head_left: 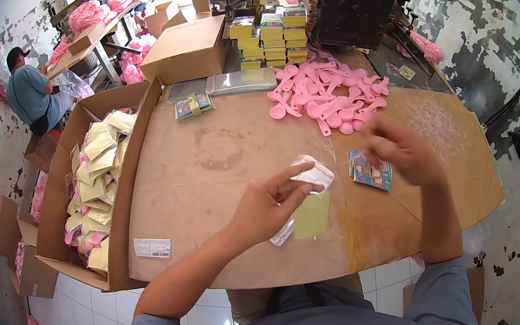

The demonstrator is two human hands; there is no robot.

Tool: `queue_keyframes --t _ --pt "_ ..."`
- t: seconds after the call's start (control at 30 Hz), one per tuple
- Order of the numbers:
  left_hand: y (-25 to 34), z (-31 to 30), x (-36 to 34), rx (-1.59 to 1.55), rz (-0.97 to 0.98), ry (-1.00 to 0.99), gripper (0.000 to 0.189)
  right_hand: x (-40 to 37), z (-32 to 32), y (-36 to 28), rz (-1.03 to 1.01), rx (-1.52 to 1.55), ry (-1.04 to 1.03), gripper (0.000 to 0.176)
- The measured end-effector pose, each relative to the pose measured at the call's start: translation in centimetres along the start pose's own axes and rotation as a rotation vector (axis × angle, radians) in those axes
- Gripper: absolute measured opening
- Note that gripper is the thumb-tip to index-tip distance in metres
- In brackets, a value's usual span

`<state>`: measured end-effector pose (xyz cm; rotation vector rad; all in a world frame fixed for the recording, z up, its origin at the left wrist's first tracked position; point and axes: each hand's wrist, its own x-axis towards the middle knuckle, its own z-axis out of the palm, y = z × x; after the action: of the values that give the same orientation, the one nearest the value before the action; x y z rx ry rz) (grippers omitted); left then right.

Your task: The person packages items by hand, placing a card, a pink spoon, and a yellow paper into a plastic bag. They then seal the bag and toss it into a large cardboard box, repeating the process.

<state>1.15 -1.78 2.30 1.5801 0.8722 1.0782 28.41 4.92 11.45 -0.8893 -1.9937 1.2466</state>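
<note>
My left hand [268,203] is closed on a clear plastic bag [318,175], pinching it near its upper end. A pale yellow-green card [312,215] lies just below those fingers, seemingly inside the bag. To the right, my right hand [400,147] hovers beside a small stack of blue printed cards [370,173]. Motion blurs its bent fingers, so whether they hold anything cannot be made out. Beyond that hand spreads a heap of pink plastic spoons [324,94].
On the left stands an open carton [124,238] of yellow-carded packets. Behind are a banded card bundle [194,106], clear bags [240,82], a closed box [184,48], yellow-edged stacks [273,38] and a dark machine [350,2]. A person [32,96] sits at far left.
</note>
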Motion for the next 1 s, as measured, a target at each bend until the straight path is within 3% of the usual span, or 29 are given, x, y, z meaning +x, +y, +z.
queue_keyframes --t 0.07,0.13,0.2,0.27,0.3,0.4,0.5,0.57,0.63,0.7,0.77,0.87,0.97,1.0 --pt "0.1 -0.3 0.4 -0.187 -0.103 0.021 0.046 -2.7 -5.2 2.0 0.001 0.37 -0.087 0.013" --pt "0.2 -0.7 0.5 -0.167 -0.12 0.02 0.048 -4.3 -10.3 4.5 -0.126 0.65 -0.109 0.011" --pt "0.2 -0.8 0.6 -0.19 -0.139 0.02 0.049 -5.1 -16.4 8.6 -0.128 0.588 0.125 0.014" --pt "0.0 -0.9 0.8 -0.252 -0.159 0.023 0.051 -8.1 -19.7 16.5 0.129 -0.951 0.45 0.028" --pt "0.0 -0.9 0.8 -0.206 -0.147 0.041 0.049 -8.4 -18.9 17.0 0.258 -1.728 0.574 0.036" --pt "0.1 -0.8 0.9 -0.151 -0.109 0.082 0.047 -8.3 -17.3 15.6 0.232 -1.167 0.675 0.053" --pt "-0.5 -0.5 0.8 -0.213 -0.102 0.081 0.047 -6.2 -12.3 10.3 0.153 -1.239 0.674 0.049" --pt "-0.6 -0.5 1.0 -0.167 -0.098 0.08 0.046 -4.2 -9.7 9.5 -0.066 -1.003 0.611 0.043" --pt "-0.8 -0.5 1.1 -0.191 -0.111 0.101 0.045 -2.7 -4.6 6.6 0.088 -0.514 0.422 0.037" --pt "-0.9 -0.5 1.0 -0.205 -0.108 0.124 0.043 -1.8 -0.4 4.9 -0.108 -0.499 0.123 0.036" --pt "-0.8 -0.3 1.0 -0.206 -0.09 0.142 0.041 -0.8 3.7 3.8 -0.232 -0.329 0.009 0.035" --pt "-0.9 -0.3 1.0 -0.182 -0.086 0.15 0.037 0.2 5.5 3.4 -0.045 -0.128 -0.086 0.033" --pt "-0.4 -0.5 1.0 -0.232 -0.07 0.136 0.037 1.0 5.4 5.5 0.042 0.3 -0.126 0.025" --pt "-0.6 -0.5 1.0 -0.239 -0.071 0.132 0.036 1.1 5.3 5.7 0.034 0.297 -0.11 0.024"
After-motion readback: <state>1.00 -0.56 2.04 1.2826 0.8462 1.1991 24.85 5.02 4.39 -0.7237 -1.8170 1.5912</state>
